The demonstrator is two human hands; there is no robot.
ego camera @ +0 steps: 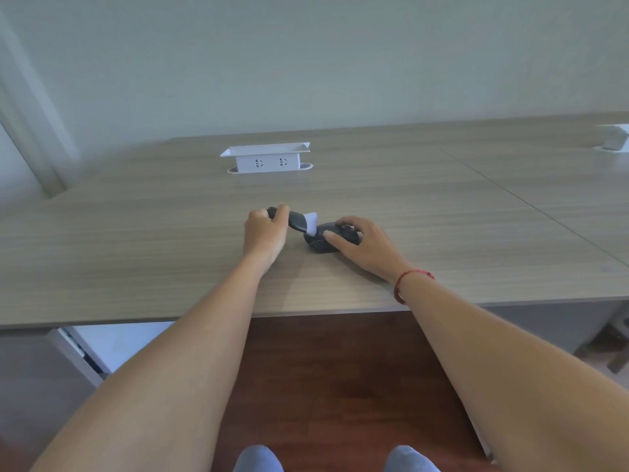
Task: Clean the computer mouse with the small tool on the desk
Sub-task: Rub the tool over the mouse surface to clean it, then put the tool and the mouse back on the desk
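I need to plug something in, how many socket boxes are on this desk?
2: one socket box behind the hands, and a second box cut off at the far right edge.

Both forearms were bare, with no sleeves in view. A thin red string bracelet (pixel 406 284) encircled the right wrist. Blue-grey trouser knees (pixel 258 459) showed at the lower edge.

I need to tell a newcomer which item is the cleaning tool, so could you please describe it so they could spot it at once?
On the wood-grain desk, look nearer than the white socket box, where two hands meet. The left hand grips the small brush, whose pale bristles touch the black mouse under the right hand. Only the brush has a dark handle with a pale tip.
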